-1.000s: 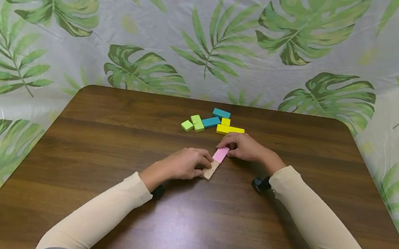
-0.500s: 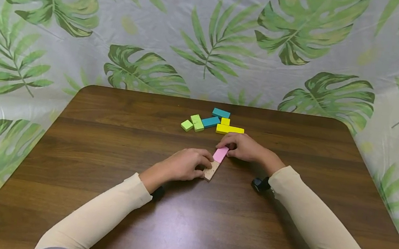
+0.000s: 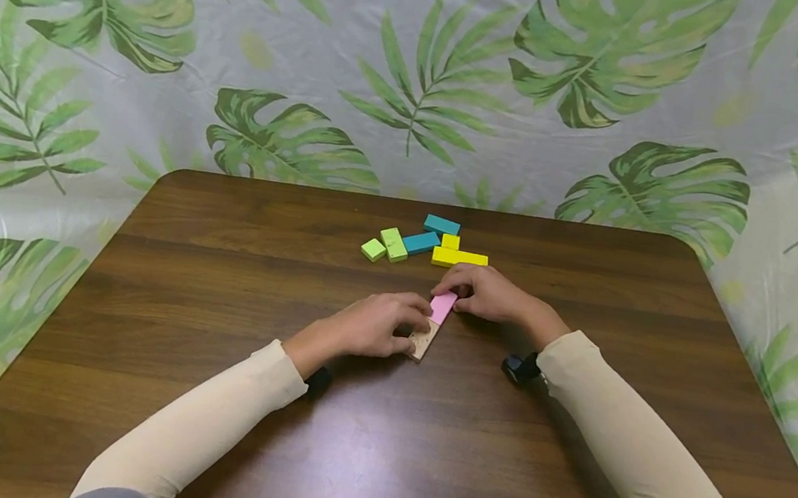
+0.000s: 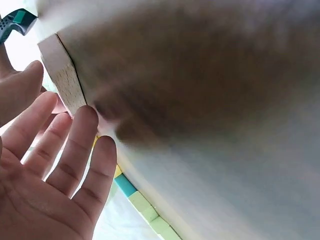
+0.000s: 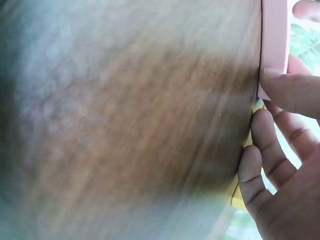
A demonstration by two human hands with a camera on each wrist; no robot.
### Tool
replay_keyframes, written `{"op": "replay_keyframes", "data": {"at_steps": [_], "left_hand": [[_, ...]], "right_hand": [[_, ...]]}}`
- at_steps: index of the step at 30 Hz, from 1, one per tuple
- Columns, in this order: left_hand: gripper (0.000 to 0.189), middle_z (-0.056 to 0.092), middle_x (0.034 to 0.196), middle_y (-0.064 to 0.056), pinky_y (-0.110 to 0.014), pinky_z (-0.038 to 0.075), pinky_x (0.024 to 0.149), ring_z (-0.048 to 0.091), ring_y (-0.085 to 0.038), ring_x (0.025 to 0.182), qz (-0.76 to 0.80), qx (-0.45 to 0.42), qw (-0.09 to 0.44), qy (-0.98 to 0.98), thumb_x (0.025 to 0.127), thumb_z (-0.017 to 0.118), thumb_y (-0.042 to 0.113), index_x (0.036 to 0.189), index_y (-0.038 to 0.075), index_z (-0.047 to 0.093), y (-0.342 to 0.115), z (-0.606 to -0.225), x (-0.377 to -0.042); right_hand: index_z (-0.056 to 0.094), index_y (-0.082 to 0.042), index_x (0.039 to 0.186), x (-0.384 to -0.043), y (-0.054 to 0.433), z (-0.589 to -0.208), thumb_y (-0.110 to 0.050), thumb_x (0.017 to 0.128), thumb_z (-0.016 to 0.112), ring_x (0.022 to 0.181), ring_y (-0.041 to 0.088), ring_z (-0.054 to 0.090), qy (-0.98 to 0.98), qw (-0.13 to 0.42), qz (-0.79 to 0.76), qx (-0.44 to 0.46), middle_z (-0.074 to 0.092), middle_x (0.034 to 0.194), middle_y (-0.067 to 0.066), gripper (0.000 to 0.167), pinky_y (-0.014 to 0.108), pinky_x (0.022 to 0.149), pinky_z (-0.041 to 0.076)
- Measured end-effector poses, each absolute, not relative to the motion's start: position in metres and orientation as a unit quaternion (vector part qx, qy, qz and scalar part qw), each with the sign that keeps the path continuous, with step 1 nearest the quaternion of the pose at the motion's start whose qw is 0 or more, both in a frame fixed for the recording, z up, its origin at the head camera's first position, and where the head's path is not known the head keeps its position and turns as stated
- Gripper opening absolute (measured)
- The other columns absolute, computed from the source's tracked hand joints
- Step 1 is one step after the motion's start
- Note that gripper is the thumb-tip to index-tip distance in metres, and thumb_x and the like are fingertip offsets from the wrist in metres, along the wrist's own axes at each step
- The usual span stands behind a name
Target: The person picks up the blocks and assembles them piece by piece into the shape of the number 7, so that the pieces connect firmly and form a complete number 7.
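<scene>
Two flat blocks lie end to end on the table, a bare wooden block point(image 3: 421, 343) nearer the person and a pink block point(image 3: 442, 309) beyond it. My right hand point(image 3: 487, 293) pinches the pink block near its far end, and in the right wrist view its thumb point(image 5: 287, 90) presses that block's side. Over the wooden block hovers my left hand point(image 3: 384, 327), fingers spread and loosely bent. The left wrist view shows the wooden block's edge point(image 4: 70, 82) just beyond those fingertips, with a gap between the thumb and the other fingers.
Behind the hands lie two lime green blocks point(image 3: 394, 244), two teal blocks point(image 3: 421, 243) and two yellow blocks point(image 3: 460, 258), loosely grouped. The brown table point(image 3: 213, 283) ends at a leaf-patterned cloth point(image 3: 303, 60).
My left hand has shifted slightly right and forward, its fingers loosening and rising off the wooden block. My right hand stays on the pink block.
</scene>
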State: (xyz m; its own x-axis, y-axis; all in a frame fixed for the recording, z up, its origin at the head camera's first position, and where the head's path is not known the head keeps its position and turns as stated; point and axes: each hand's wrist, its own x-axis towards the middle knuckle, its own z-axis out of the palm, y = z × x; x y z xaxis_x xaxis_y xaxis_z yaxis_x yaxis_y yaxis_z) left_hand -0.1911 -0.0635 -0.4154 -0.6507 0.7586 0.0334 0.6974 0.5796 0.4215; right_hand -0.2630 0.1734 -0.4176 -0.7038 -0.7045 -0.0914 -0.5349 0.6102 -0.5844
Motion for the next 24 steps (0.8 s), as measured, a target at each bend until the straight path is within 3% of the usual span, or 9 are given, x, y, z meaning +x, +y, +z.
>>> {"op": "replay_keyframes", "data": {"at_steps": [9, 24], "left_hand": [[0.036, 0.055, 0.146, -0.004, -0.038, 0.046, 0.108, 0.057, -0.023, 0.130, 0.206, 0.419, 0.105, 0.878, 0.089, 0.070, 0.017, 0.124, 0.008, 0.069, -0.062, -0.418, -0.205], [0.043, 0.048, 0.153, -0.003, -0.038, 0.043, 0.110, 0.052, -0.022, 0.134, 0.206, 0.419, 0.138, 0.873, 0.089, 0.073, 0.020, 0.130, 0.010, 0.065, -0.061, -0.419, -0.212]], "right_hand": [[0.066, -0.014, 0.130, -0.263, 0.178, -0.422, 0.000, 0.089, 0.066, 0.094, 0.021, 0.057, 0.888, 0.158, -0.268, -0.337, 0.065, 0.125, 0.009, 0.043, 0.035, 0.084, 0.050], [0.069, -0.011, 0.119, -0.266, 0.181, -0.422, -0.005, 0.089, 0.070, 0.092, 0.020, 0.058, 0.893, 0.162, -0.270, -0.320, 0.065, 0.115, 0.011, 0.031, 0.036, 0.084, 0.050]]}}
